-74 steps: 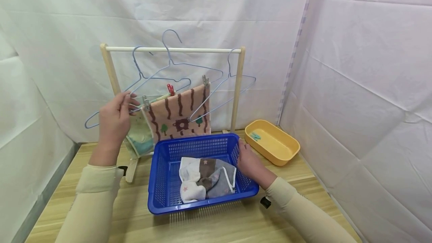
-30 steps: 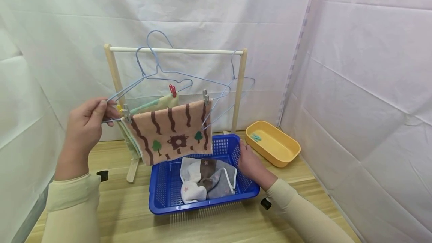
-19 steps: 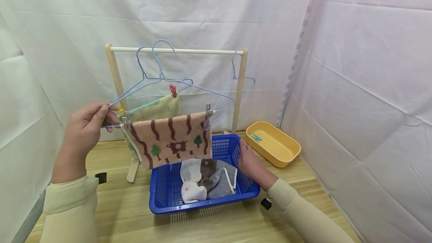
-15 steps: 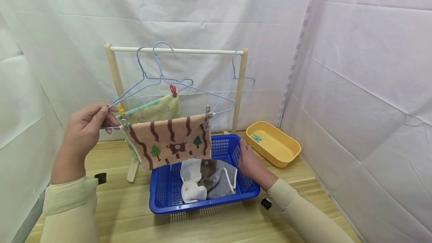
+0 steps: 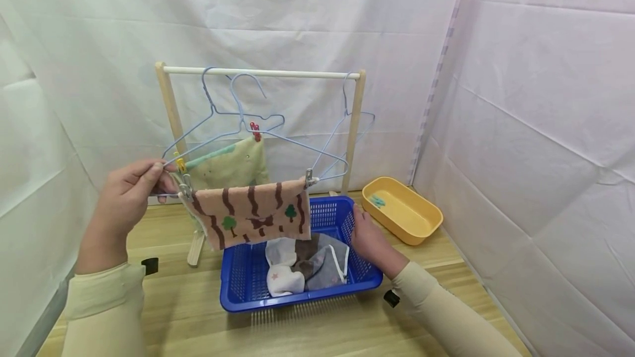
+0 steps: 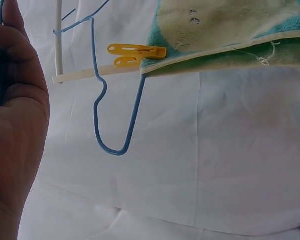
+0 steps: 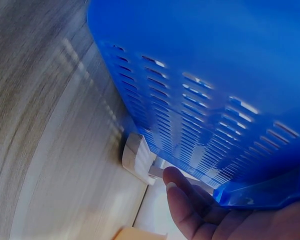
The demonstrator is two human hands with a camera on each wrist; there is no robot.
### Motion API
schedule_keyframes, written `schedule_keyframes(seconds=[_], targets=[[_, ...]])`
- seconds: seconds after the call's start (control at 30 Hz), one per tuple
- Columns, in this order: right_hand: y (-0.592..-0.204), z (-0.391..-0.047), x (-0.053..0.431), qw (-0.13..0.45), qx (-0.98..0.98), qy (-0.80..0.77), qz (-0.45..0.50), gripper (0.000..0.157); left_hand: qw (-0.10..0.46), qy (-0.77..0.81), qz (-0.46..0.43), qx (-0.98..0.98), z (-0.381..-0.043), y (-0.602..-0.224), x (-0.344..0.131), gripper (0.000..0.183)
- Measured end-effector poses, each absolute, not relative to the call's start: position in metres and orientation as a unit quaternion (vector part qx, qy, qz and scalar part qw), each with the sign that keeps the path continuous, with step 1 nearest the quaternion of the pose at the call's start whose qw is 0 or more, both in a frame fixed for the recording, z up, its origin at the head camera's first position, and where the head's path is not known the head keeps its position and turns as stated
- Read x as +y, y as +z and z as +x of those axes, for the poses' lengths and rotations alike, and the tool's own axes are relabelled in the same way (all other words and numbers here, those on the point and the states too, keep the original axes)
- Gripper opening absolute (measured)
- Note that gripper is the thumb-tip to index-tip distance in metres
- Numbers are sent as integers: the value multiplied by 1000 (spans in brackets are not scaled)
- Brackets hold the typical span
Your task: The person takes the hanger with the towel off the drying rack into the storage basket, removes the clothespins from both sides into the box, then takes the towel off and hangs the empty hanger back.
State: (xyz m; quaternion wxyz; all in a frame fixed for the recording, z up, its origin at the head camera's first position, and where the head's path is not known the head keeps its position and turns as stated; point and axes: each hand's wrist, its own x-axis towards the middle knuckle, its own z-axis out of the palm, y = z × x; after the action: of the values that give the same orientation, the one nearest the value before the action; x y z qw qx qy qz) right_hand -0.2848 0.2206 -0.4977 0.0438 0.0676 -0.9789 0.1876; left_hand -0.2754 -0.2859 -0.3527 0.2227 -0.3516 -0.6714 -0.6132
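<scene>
My left hand (image 5: 131,197) pinches the left end of a blue wire hanger (image 5: 297,143). From its lower wire hangs a pink towel (image 5: 265,208) with brown stripes and green trees, fixed by a grey clothespin (image 5: 310,178) at the right corner and another at the left. The towel hangs over the back part of a blue basket (image 5: 268,306); the hanger's hook shows below the rack bar. My right hand (image 5: 369,241) grips the basket's right rim, and in the right wrist view its fingers (image 7: 182,200) curl under the rim. Inside the basket lies a grey, white and brown cloth (image 5: 322,266).
Behind stands a wooden drying rack (image 5: 258,72). On it hang a green towel (image 5: 233,167) with a yellow clothespin (image 6: 135,52) and a red clothespin (image 5: 255,130), and a bare hanger (image 5: 327,142) at the right. A yellow tray (image 5: 412,216) with teal clothespins (image 5: 377,201) stands at the right.
My left hand has moved left, and lower, with the hanger. The pink towel came forward over the basket, and the hook sank from above the bar to below it. My right hand stayed at the rim.
</scene>
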Motion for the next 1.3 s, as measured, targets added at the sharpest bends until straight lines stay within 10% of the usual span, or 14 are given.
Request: schedule_keyframes(seconds=[1.3], targets=[[-496,-286,223,47,-977,194,75,61,154,-530,-318,-771,-287,-392,-244,29]])
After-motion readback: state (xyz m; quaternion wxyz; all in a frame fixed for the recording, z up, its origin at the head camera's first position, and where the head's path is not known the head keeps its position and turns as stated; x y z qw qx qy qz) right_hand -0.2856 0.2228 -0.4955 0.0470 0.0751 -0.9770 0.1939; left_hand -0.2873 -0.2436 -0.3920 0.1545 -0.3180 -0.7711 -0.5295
